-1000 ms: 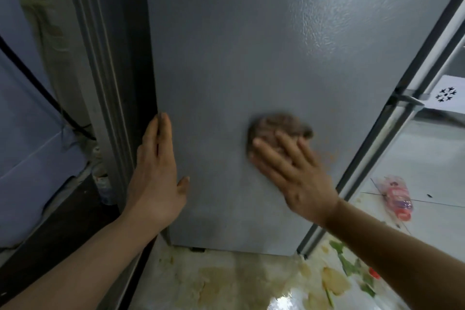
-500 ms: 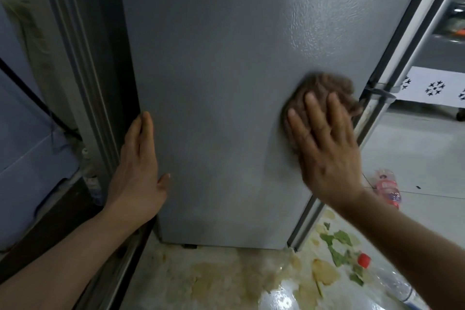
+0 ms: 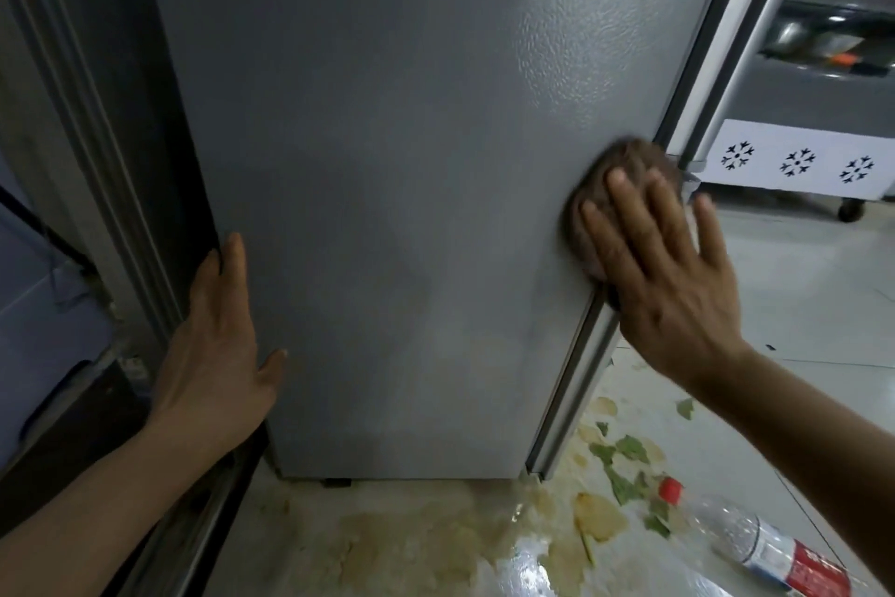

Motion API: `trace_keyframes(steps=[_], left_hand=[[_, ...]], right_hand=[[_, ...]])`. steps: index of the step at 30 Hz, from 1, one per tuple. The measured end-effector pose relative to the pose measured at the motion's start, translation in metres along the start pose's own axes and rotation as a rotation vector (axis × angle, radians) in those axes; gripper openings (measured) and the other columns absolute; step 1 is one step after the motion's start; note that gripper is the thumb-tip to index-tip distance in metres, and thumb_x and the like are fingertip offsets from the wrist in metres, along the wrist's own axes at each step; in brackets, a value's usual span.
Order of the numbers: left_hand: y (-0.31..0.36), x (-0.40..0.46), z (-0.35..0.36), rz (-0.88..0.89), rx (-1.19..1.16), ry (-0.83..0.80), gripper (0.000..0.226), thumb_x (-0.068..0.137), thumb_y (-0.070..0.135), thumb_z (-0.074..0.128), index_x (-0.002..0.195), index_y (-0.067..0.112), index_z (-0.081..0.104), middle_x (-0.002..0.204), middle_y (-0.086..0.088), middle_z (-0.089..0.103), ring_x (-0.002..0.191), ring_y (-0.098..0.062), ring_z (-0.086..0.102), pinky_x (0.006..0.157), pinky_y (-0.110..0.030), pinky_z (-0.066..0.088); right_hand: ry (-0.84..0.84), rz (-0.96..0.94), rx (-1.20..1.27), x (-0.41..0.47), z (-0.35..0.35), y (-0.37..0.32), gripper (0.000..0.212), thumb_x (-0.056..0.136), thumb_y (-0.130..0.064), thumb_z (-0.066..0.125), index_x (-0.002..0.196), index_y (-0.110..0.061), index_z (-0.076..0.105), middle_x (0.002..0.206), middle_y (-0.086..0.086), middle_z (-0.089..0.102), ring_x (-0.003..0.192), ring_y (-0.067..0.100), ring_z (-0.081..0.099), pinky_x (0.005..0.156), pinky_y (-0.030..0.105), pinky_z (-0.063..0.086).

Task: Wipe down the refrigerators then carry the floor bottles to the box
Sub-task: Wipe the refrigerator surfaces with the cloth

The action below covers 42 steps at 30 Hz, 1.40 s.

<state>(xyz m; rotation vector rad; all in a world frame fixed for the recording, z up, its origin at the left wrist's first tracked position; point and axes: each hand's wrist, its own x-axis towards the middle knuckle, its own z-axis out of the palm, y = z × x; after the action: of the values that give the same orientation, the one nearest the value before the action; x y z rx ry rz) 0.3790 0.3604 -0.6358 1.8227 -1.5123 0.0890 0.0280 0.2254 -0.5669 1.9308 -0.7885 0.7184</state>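
Observation:
The grey side panel of a refrigerator fills the middle of the view. My right hand presses a brown cloth flat against the panel's right edge, fingers spread over it. Flat on the panel's left edge rests my left hand, fingers together, holding nothing. A clear plastic bottle with a red cap and red label lies on the floor at the lower right, partly under my right forearm.
The floor in front of the refrigerator is wet, with yellowish stains and green leaf scraps. A dark gap and another grey unit stand at the left. A wheeled cabinet with a white snowflake panel stands at the back right.
My right hand has slid the cloth rightward and upward across the panel to its right edge. The view has shifted, and the clear bottle has come into sight. My left hand stays on the left edge.

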Motion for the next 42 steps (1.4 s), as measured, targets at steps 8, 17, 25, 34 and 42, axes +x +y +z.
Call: trace_keyframes(steps=[8, 17, 25, 34, 42], left_hand=[[-0.007, -0.007, 0.026, 0.047, 0.055, 0.079, 0.118, 0.07, -0.002, 0.073, 0.147, 0.013, -0.015, 0.148, -0.031, 0.016, 0.13, -0.043, 0.026, 0.105, -0.055, 0.03], [-0.012, -0.006, 0.028, 0.091, 0.037, 0.059, 0.115, 0.075, 0.003, 0.071, 0.146, 0.012, -0.019, 0.15, -0.026, 0.012, 0.133, -0.028, 0.019, 0.109, -0.039, 0.017], [-0.018, -0.029, 0.035, -0.048, -0.156, -0.019, 0.112, 0.081, 0.01, 0.069, 0.146, 0.03, -0.02, 0.158, 0.003, 0.003, 0.141, -0.014, 0.018, 0.113, -0.035, 0.019], [-0.02, -0.036, 0.047, -0.126, -0.141, 0.035, 0.115, 0.081, 0.014, 0.07, 0.143, 0.039, -0.023, 0.155, -0.001, 0.01, 0.13, -0.017, 0.031, 0.098, -0.03, 0.028], [-0.019, -0.038, 0.038, -0.135, -0.141, -0.035, 0.118, 0.08, 0.016, 0.071, 0.14, 0.039, -0.028, 0.152, -0.007, 0.017, 0.127, -0.025, 0.035, 0.099, -0.038, 0.034]], right_hand=[[-0.009, 0.032, 0.17, -0.042, 0.036, -0.034, 0.072, 0.089, -0.011, 0.043, 0.151, -0.014, 0.007, 0.159, 0.011, -0.003, 0.145, 0.033, -0.003, 0.119, 0.047, 0.001], [-0.42, -0.309, 0.078, -0.153, 0.063, -0.085, 0.091, 0.074, -0.01, 0.044, 0.152, -0.025, 0.0, 0.158, 0.004, 0.011, 0.136, 0.033, 0.031, 0.116, 0.043, 0.001], [-0.144, -0.044, 0.233, -0.067, 0.037, -0.048, 0.077, 0.083, -0.009, 0.051, 0.15, -0.026, 0.018, 0.16, -0.008, -0.002, 0.147, 0.022, 0.0, 0.119, 0.045, 0.004], [-0.186, -0.346, 0.206, -0.094, 0.071, -0.095, 0.089, 0.074, -0.005, 0.053, 0.152, -0.025, 0.015, 0.159, -0.008, 0.01, 0.141, 0.027, 0.017, 0.114, 0.047, 0.008], [-0.313, -0.585, 0.149, -0.07, 0.049, -0.096, 0.071, 0.083, -0.009, 0.048, 0.148, -0.023, 0.025, 0.158, -0.003, 0.013, 0.146, 0.02, 0.007, 0.118, 0.039, 0.0]])
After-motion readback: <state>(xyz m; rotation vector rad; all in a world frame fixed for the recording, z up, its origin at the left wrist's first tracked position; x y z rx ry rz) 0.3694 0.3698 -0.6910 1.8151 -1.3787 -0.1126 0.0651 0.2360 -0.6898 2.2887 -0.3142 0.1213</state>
